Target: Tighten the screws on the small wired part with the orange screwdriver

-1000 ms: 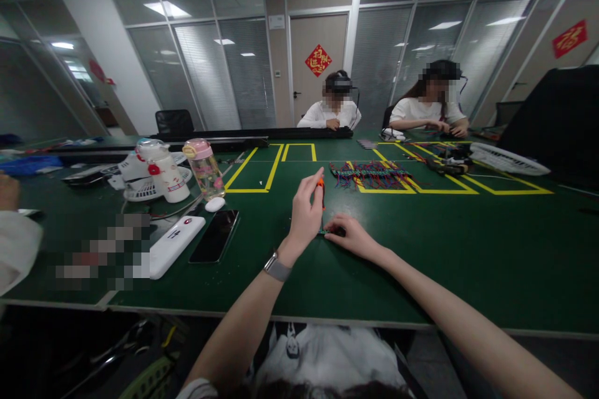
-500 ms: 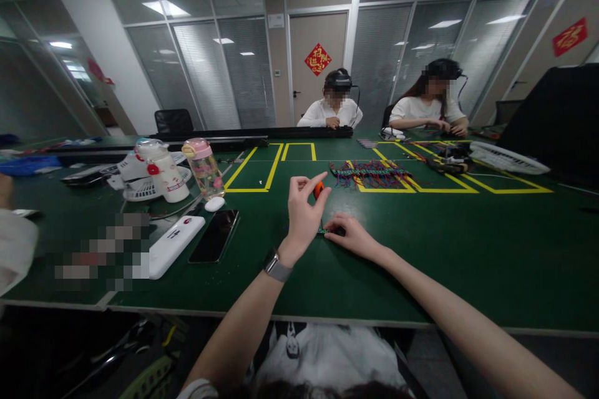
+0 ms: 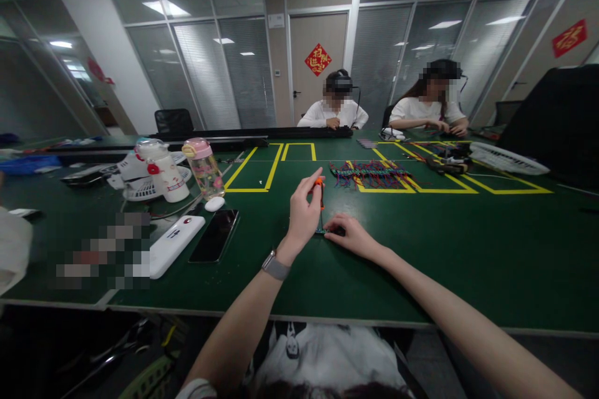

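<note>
Left hand [image 3: 304, 215] is lightly gripping an upright screwdriver [image 3: 322, 202] by its handle; right hand [image 3: 350, 237] is pinching the small board [image 3: 320, 231] (probably light, stiff, fragile: best held by edges) on the near-centre table [image 3: 262, 230].

Room right of right hand [image 3: 350, 234]; wire bundle [image 3: 372, 173] ahead; phone [image 3: 214, 235] left

Screwdriver [image 3: 322, 206]: orange and black handle against our left hand [image 3: 304, 209], thin dark shaft nearly upright, tip down at the green piece [image 3: 320, 231].
Green piece: small, low on our table [image 3: 402, 218], right end at our right hand [image 3: 347, 232]; detail too small to tell.
</note>
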`<state>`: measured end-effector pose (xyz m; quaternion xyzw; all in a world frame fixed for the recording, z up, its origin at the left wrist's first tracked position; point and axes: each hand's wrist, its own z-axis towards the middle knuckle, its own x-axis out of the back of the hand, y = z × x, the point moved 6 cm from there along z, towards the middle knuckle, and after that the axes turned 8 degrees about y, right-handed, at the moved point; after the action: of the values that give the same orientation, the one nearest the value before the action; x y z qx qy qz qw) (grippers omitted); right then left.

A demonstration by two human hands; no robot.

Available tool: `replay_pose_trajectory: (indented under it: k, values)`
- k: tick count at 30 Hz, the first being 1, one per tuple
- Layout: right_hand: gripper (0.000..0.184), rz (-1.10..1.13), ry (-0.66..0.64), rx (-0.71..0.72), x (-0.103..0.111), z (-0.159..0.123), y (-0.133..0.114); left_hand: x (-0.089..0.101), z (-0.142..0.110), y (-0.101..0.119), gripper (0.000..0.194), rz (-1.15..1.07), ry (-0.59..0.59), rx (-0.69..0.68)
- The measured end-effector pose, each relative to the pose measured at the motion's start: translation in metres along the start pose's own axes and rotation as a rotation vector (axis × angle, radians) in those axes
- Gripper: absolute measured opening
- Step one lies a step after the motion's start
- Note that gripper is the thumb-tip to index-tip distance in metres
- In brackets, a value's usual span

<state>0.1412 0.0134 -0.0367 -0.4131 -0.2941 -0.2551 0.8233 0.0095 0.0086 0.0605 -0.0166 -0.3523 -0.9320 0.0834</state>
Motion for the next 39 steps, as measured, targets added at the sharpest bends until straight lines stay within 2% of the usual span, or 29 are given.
replay_pose_trajectory:
  k: [5,8,13,18,23,28,33,37,39]
  values:
    - [0.009,0.001,0.003,0.004,0.0,0.0,0.001,0.0,-0.001,0.005,0.034,0.066,0.007,-0.039]
    - [0.009,0.004,0.004,0.005,0.0,0.0,0.001,0.0,-0.001,0.01,0.032,0.032,-0.002,-0.065]
    - [0.01,0.004,0.002,-0.007,0.0,0.0,0.0,0.007,0.0,0.011,0.02,0.167,0.095,-0.053]
    - [0.008,-0.008,-0.003,-0.003,0.001,0.0,-0.003,0.001,0.0,0.008,0.026,0.041,0.019,-0.041]
    - [0.009,-0.003,0.002,0.001,0.001,0.0,-0.001,0.006,-0.001,0.011,0.021,0.217,0.094,-0.068]
    - [0.008,0.001,0.006,-0.003,0.0,0.0,-0.001,0.0,-0.002,0.009,0.032,0.077,-0.011,-0.048]
    - [0.009,-0.001,0.003,-0.006,0.001,0.0,-0.002,0.005,-0.001,0.003,0.027,0.212,0.086,-0.03]
    - [0.008,-0.005,0.004,-0.002,0.001,0.0,-0.002,0.0,-0.001,0.002,0.035,0.072,0.006,-0.02]
    - [0.008,-0.007,0.001,-0.007,0.001,0.0,-0.001,0.0,-0.002,0.003,0.032,0.078,0.002,-0.02]
